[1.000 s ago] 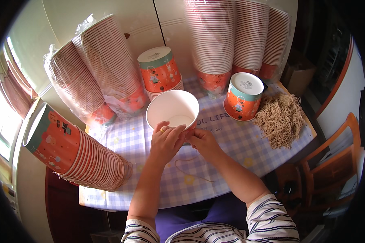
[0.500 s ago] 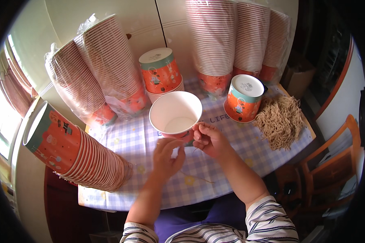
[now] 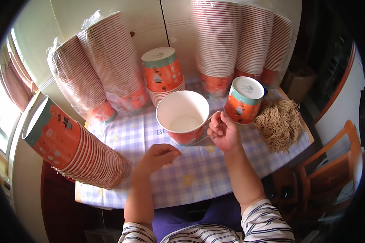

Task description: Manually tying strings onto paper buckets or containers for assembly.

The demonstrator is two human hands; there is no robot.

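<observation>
An open paper bucket (image 3: 183, 108), white inside and orange outside, stands upright at the middle of the table. My right hand (image 3: 224, 130) is closed in a pinch beside its right rim, on a thin string. Part of that string (image 3: 205, 138) shows by the bucket's lower right side. My left hand (image 3: 160, 156) is nearer to me, left of the bucket and apart from it, its fingertips pinched together. A fine strand shows at those fingertips; whether it is the same string is hard to see.
Nested bucket stacks stand around: a leaning one (image 3: 85, 148) at left, bagged ones at back left (image 3: 111, 60) and back right (image 3: 217, 44), a short one (image 3: 162, 73) behind. An upside-down bucket (image 3: 244, 99) and a heap of tan strings (image 3: 280, 125) lie right on the checked tablecloth (image 3: 158, 190).
My left hand has drawn back toward me and left, away from the bucket. My right hand has moved slightly right and up. The bucket sits a little farther right in view.
</observation>
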